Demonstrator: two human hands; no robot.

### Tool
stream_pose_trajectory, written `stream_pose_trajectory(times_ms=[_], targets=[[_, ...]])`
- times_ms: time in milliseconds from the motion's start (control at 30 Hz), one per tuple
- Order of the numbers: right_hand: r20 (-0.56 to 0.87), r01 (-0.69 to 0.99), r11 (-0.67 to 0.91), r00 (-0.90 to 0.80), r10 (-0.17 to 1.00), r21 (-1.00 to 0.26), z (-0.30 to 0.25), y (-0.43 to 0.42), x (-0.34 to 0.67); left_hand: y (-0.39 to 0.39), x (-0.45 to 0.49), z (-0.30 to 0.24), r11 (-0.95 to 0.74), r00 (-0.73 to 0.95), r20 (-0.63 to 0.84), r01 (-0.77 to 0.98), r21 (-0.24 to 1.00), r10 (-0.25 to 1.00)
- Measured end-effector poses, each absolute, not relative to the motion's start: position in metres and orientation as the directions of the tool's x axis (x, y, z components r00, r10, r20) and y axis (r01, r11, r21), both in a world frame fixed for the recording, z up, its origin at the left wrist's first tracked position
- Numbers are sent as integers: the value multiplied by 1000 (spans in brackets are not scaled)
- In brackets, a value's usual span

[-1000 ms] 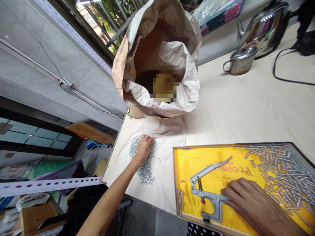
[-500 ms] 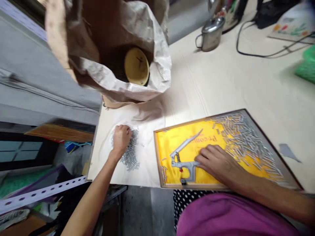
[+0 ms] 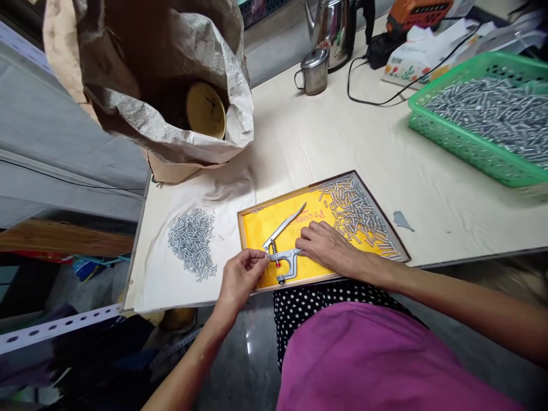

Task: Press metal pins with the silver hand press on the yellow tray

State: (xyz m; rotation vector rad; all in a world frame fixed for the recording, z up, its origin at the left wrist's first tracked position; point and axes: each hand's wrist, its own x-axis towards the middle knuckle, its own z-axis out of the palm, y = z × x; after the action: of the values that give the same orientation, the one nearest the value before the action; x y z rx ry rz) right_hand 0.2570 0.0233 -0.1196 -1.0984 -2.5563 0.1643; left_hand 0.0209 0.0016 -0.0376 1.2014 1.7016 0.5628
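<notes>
Grey snap-fastener pliers (image 3: 293, 266) with a spring and a red bit lie over the yellow-lined tray (image 3: 246, 228), one handle angled upward. My right hand (image 3: 327, 245) closes over the other handle, its fingertips partly hidden. Beside the pliers' head, my left hand (image 3: 246, 271) pinches thumb and fingers together; whatever is between them is too small to make out. A heap of small metal pins (image 3: 192, 242) lies on white cloth to the left. More silvery metal pieces (image 3: 359, 211) are scattered across the tray's right end.
A large paper sack (image 3: 231, 85) with a yellow container (image 3: 206, 111) inside stands at back left. A green basket (image 3: 466, 151) full of metal pieces sits at right. A steel cup (image 3: 315, 74), a kettle (image 3: 336, 28) and a black cable (image 3: 377, 104) are at the back.
My left hand has moved right from the pin heap to the pliers' head. My right hand stays on the pliers. The view has shifted, bringing the green basket into sight.
</notes>
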Motion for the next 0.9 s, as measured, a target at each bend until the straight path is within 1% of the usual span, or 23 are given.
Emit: stream_pose_trajectory(times_ms=[133, 233, 400, 667, 900], targets=[[252, 676, 695, -648, 719, -245, -117, 23, 259, -11, 32, -50, 559, -56, -576, 333, 759, 815], [247, 684, 689, -643, 725, -240, -118, 23, 258, -15, 35, -57, 597, -71, -610, 324, 734, 789], [244, 694, 681, -636, 732, -234, -120, 24, 256, -16, 36, -59, 594, -103, -605, 374, 712, 789], [226, 695, 672, -633, 740, -254, -116, 22, 256, -13, 34, -58, 635, -135, -649, 427, 644, 749], [198, 697, 666, -637, 745, -265, -113, 21, 256, -3, 29, -57, 528, -95, -634, 654, 541, 767]])
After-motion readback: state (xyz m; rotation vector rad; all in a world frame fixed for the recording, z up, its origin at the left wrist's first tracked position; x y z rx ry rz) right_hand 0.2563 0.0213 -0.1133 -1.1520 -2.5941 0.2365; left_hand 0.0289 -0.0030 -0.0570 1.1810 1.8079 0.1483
